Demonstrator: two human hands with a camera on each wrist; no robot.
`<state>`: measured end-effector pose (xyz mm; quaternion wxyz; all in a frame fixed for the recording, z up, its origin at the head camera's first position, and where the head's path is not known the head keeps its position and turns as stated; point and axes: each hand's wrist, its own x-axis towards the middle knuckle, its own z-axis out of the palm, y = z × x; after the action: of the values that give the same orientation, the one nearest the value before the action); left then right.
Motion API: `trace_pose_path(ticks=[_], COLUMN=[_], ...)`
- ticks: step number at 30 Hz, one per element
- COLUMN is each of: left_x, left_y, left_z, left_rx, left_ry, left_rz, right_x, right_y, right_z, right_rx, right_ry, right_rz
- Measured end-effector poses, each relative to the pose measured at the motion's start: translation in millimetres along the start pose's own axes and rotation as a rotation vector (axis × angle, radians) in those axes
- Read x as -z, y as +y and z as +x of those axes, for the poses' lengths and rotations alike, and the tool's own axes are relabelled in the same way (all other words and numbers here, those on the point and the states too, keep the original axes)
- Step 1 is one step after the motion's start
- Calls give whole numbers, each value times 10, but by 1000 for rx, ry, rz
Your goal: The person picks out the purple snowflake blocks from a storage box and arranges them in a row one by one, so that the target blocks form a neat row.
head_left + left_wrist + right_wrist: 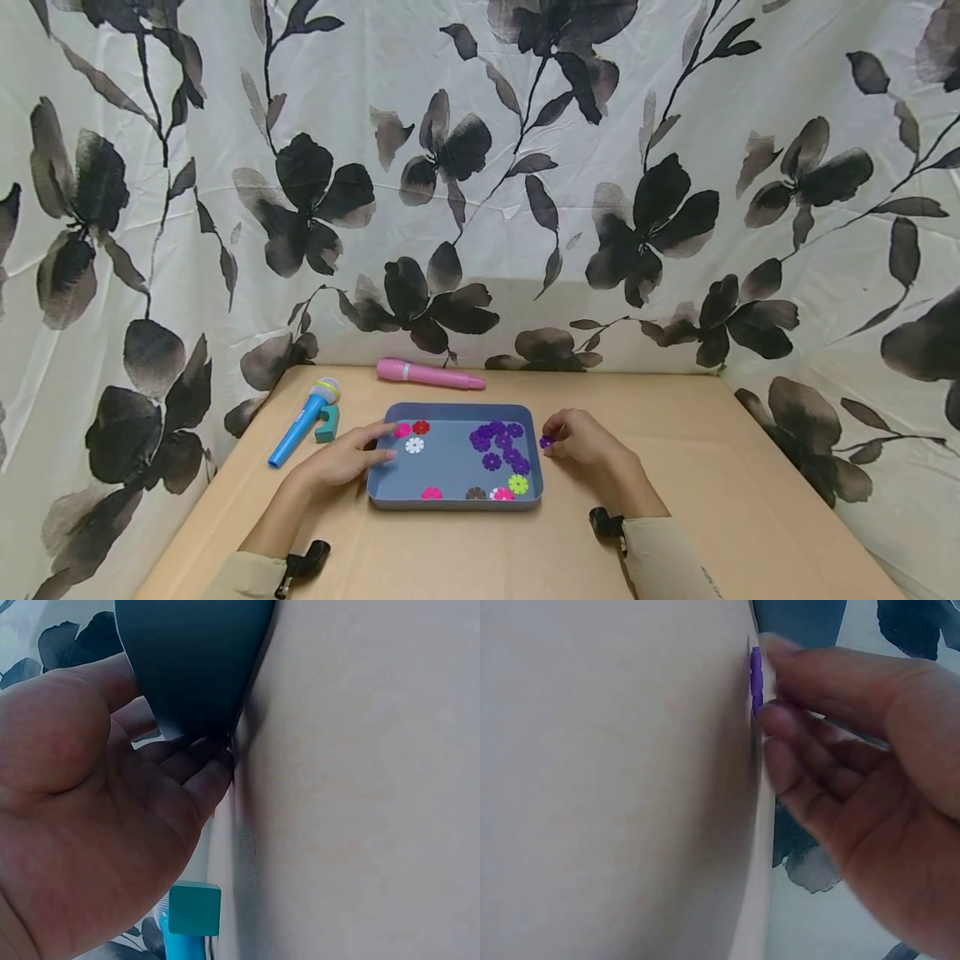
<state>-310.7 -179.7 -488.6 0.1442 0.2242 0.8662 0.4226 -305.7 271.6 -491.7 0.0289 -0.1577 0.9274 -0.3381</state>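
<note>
A blue-grey tray (448,457) holds a cluster of purple notched plastic discs (500,437) on its right side. My left hand (347,454) grips the tray's left wall, thumb and forefinger over the rim; the left wrist view shows other fingers against the outer wall (199,664). Just outside the right wall, my right hand (588,440) has thumb and fingertips on a purple disc (547,442). In the right wrist view that disc (757,681) is edge-on, flat and close over the tabletop, at the curled fingertips.
Pink (431,493), red (421,427), white (414,446), brown (476,493) and lime (518,484) discs lie elsewhere in the tray. A blue toy microphone (298,429) and a teal block (327,425) lie left; a pink toy microphone (431,374) lies behind. Floral cloth (540,242) surrounds the table.
</note>
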Motion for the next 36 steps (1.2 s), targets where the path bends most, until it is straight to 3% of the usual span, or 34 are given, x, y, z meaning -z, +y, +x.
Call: trace_pose_path(ticks=[5,9,14,22,31,36], left_x=[-1,6,9,-5,-9,-9], left_y=[3,10,9,3,-20,-25], left_z=[-5,-8,-13,-3,2,6], left_rx=[8,11,17,2,13,4], left_ry=[5,6,6,6,8,3], left_rz=[-3,4,13,-8,-2,-10], right_x=[32,59,-33,-341,-463,-516], right_y=[-116,-293,-535,-660,-712,-754], right_z=[16,21,46,113,133,136], right_rx=[-4,120,232,259,259,291], right_ry=[119,156,84,-114,-177,-158], right_rz=[28,77,113,4,-124,-224])
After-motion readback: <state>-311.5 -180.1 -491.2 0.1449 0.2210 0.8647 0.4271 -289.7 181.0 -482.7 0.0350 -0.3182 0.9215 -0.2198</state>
